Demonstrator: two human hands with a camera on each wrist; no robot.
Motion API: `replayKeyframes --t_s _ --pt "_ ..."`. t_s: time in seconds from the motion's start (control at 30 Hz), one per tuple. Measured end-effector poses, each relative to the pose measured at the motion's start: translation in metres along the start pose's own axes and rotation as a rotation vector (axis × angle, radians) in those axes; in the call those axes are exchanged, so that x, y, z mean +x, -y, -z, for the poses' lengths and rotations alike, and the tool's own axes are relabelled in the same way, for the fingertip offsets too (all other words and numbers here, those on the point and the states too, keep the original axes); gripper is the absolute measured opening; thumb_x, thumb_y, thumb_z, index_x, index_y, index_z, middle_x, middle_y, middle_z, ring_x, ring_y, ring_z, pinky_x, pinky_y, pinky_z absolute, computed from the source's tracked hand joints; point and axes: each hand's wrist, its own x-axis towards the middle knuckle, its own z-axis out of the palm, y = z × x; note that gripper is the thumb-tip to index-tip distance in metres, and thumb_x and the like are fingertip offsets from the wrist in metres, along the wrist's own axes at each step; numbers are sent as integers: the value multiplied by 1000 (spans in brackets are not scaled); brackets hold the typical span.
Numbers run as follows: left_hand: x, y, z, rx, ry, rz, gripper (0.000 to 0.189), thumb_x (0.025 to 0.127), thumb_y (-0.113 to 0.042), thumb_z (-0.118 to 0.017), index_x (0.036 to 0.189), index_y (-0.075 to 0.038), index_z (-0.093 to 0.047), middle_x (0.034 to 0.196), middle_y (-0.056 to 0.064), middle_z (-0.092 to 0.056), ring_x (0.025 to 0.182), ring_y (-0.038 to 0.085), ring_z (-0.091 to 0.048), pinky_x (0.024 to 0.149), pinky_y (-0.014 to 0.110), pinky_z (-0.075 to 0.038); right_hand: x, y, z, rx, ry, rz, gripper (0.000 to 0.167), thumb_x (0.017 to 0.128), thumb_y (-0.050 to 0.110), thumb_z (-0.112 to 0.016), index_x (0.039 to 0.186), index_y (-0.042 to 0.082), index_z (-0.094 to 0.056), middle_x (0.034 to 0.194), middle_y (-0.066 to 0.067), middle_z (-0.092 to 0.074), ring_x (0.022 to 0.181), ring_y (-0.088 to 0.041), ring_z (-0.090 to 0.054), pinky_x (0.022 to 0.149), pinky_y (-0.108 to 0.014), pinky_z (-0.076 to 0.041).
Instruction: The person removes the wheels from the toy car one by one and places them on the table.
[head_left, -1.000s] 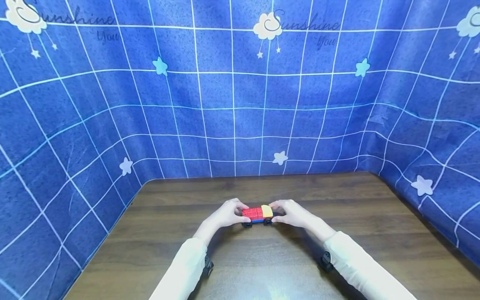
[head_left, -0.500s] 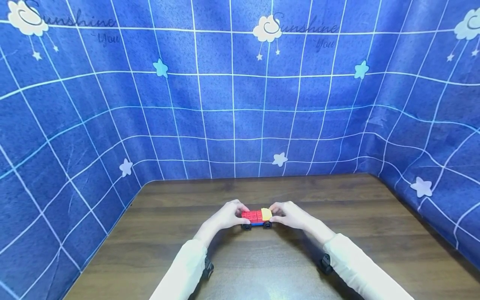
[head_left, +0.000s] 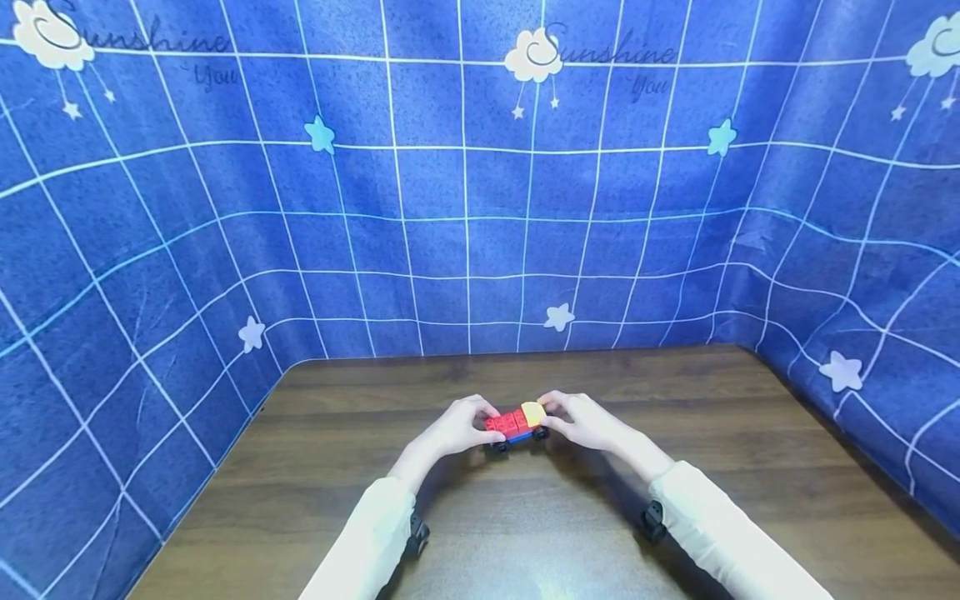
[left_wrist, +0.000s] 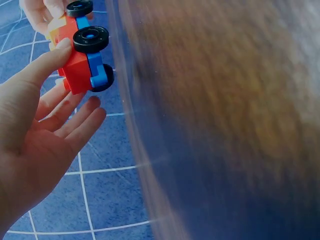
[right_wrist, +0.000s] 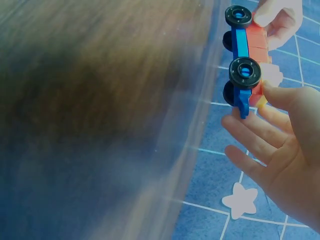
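A small toy car (head_left: pixel 512 423) made of building bricks is held between both hands over the middle of the table. Its body is red, its front block yellow, its base blue, and its wheels black. My left hand (head_left: pixel 459 427) pinches the red rear end between thumb and fingers. At the yellow front, my right hand (head_left: pixel 583 419) pinches the other end. In the left wrist view the thumb of the left hand (left_wrist: pixel 45 115) presses the red side of the car (left_wrist: pixel 75 65). The right wrist view shows the right hand (right_wrist: pixel 285 135) at the yellow end, its lower fingers spread.
The brown wooden table (head_left: pixel 480 533) spreads under the arms. Behind it and along both sides hangs a blue curtain (head_left: pixel 427 183) with white grid lines, clouds and stars. Small black devices sit at the wrists, such as the one on the left wrist (head_left: pixel 417 536).
The car has turned a little: its yellow front has swung upward in the head view, with the right hand following. The left hand keeps its grip on the rear and has barely moved.
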Motion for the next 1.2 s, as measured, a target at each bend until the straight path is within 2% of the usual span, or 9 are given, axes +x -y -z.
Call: replayKeyframes --t_s 0.2,0.43,0.57,0.7,0.8,0.87,0.93,1.03,1.2 --pt "0 -5 1 -53 5 23 34 78 -28 -76 100 -4 -64 98 8 -68 92 20 -65 84 37 -52 2 -1 4 -6 -32 11 23 88 9 -64 108 0 -61 93 -10 -71 86 -20 -67 78 -37 -53" --pt "-2 -10 -2 -75 9 26 31 81 -28 -74 100 -7 -61 95 6 -69 87 15 -64 81 33 -51 0 -1 6 11 -97 44 28 88 7 -63 113 -5 -60 107 -16 -67 95 -27 -66 83 -40 -53" --pt "-2 -14 -2 -93 -35 20 32 81 -29 -73 101 -8 -60 97 6 -67 91 18 -63 83 36 -51 1 2 9 36 -139 40 30 88 4 -62 115 -7 -59 110 -19 -66 94 -28 -66 83 -40 -53" --pt "-1 -15 -5 -93 -99 -20 32 82 -27 -72 103 -7 -59 99 7 -65 95 22 -63 86 37 -51 1 5 11 -12 -217 49 27 86 2 -63 112 -6 -61 101 -16 -67 84 -23 -65 77 -36 -54" --pt "0 -17 -7 -147 -136 -36 31 83 -22 -71 105 -4 -58 102 9 -63 98 24 -63 86 36 -52 2 6 11 -40 -280 62 24 86 1 -63 108 -6 -63 93 -14 -66 77 -19 -62 70 -32 -52" --pt "1 -19 -7 -211 -145 -32 33 83 -18 -70 110 -2 -57 106 12 -62 99 25 -63 86 34 -53 3 7 12 -53 -313 63 23 86 1 -63 108 -6 -64 91 -13 -66 76 -18 -60 68 -31 -51" --pt "2 -21 -6 -233 -157 -37 35 84 -18 -69 113 -2 -57 109 12 -61 99 25 -62 84 32 -53 4 8 12 -53 -340 59 22 86 2 -63 107 -6 -64 93 -13 -66 78 -19 -61 69 -32 -51" --pt "2 -26 -3 -234 -175 -36 37 84 -20 -70 116 -4 -60 110 10 -61 98 23 -63 84 30 -52 6 11 14 -52 -365 36 24 87 3 -63 109 -6 -65 95 -14 -67 81 -20 -63 72 -34 -52" --pt "5 -33 -2 -241 -204 -11 37 84 -24 -70 115 -5 -63 101 6 -58 91 19 -65 80 26 -52 7 18 20 -30 -365 -14 25 88 5 -62 111 -4 -65 97 -13 -68 83 -20 -63 73 -34 -51"
